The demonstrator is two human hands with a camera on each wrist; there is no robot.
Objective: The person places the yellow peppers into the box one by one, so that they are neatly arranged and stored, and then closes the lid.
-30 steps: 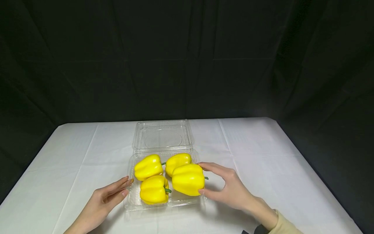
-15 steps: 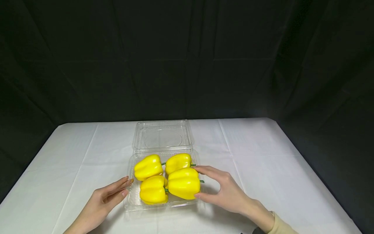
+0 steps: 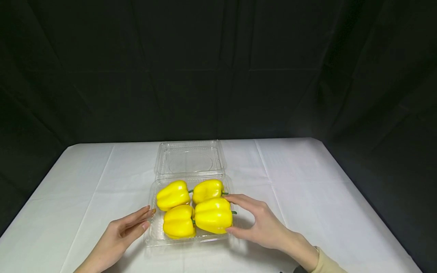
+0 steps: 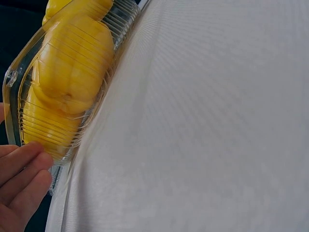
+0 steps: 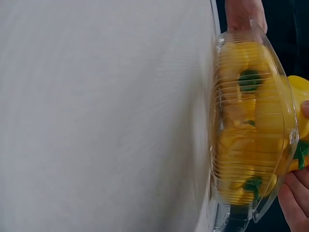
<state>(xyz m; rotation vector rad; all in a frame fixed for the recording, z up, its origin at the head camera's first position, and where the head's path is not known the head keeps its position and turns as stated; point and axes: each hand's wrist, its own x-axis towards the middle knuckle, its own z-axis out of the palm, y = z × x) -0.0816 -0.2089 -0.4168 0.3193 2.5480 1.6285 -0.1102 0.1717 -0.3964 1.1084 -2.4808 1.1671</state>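
At the tray's [image 3: 154, 236] five o'clock corner our right hand [image 3: 261, 225] grasps the fourth pepper [image 3: 213, 215] between thumb and fingers, seating it beside the other peppers [image 3: 173, 195]. At nine o'clock our left hand [image 3: 121, 232] lies flat, fingers straight against the tray wall, steadying it.

White cloth-covered table [image 3: 307, 178], creased; black fabric backdrop [image 3: 218, 68] behind and at both sides.
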